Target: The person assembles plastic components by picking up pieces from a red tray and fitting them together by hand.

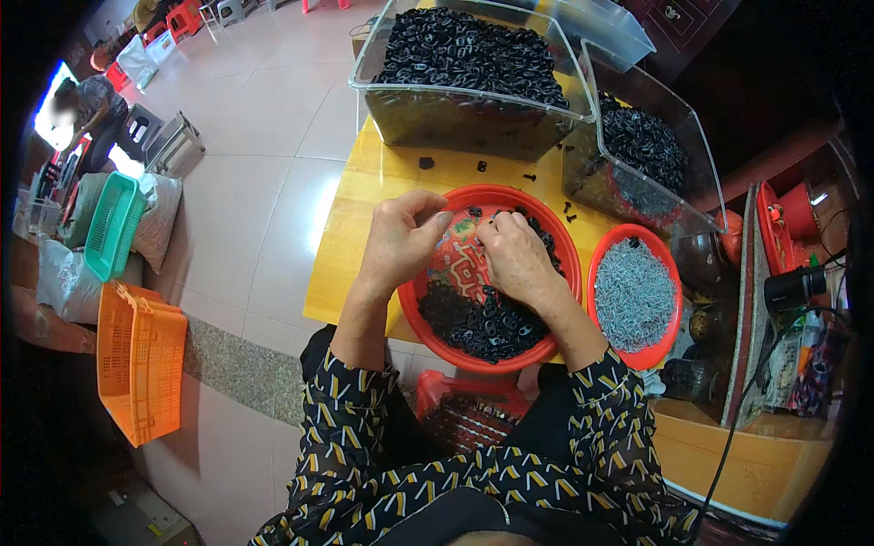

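While the left grip curls over the left rim of the red basin, the right grip bunches inside; whether either holds anything, I cannot tell. Black parts lie below both, silvery pieces to their right.

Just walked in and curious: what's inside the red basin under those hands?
Small black parts lie along the near and right sides of the red basin; its patterned bottom shows left of the right hand. What that hand and the parts cover is hidden.
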Demonstrator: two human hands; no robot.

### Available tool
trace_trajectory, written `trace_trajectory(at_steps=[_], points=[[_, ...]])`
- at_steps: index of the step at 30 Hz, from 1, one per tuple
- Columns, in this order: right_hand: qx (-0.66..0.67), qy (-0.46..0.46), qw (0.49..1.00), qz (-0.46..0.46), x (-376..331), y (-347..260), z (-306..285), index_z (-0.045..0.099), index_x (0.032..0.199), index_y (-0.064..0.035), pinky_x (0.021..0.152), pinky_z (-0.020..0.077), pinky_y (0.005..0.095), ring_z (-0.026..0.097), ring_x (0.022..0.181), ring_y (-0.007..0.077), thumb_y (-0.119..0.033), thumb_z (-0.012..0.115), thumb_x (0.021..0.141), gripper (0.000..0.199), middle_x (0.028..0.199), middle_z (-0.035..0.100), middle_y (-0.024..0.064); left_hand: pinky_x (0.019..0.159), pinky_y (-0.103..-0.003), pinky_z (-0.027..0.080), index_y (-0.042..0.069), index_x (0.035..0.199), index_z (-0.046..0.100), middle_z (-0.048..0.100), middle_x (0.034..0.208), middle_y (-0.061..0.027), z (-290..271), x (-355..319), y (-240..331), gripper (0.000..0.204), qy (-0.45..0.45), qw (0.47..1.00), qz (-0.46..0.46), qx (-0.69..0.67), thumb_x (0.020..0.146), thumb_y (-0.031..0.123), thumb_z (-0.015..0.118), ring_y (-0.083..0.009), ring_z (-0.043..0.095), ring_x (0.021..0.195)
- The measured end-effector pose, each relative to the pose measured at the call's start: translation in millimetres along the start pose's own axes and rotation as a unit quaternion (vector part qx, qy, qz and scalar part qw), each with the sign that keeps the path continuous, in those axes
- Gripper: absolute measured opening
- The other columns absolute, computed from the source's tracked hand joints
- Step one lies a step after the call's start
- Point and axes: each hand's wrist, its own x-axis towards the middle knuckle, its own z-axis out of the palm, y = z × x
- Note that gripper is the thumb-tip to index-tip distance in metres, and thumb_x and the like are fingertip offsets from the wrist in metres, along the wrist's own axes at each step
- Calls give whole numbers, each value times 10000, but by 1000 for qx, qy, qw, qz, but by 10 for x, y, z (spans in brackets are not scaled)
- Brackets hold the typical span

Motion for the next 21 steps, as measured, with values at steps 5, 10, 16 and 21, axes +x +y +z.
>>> trace_trajectory(at_steps=[5,10,16,21], points=[[-9,-9,999,42,-36,-58,-84,531,777,16,694,457,384,521,791,325,-36,555,653,136,789,506,187,535,-221,445,-54,863,587,601,677,-59,-10,7,-4,142,-2,1000,-3,-24,751,33,576,-90,546,589],[-41,135,990,-27,20,100,-626,467,705,-6,627,423,388,479,689,296,-32,525,660,78,726,448,155,540,-222,448,-59,855,586,600,676,-64,-57,5,-52,138,10,1000,-14,-21,754,34,576,-92,548,593],[-258,281,922,64,36,714,-1605,541,943,7,756,402,383,504,831,317,-59,558,702,251,894,517,172,559,-238,455,-51,861,592,611,692,-71,14,-2,-1,139,-10,999,19,33,755,38,574,-104,566,627],[3,106,994,1,-205,183,-1091,569,843,1,761,417,365,526,832,300,-32,591,665,183,854,565,139,622,-282,466,-26,829,608,621,755,-132,42,-19,-33,121,-33,991,78,105,721,22,582,-187,597,679]])
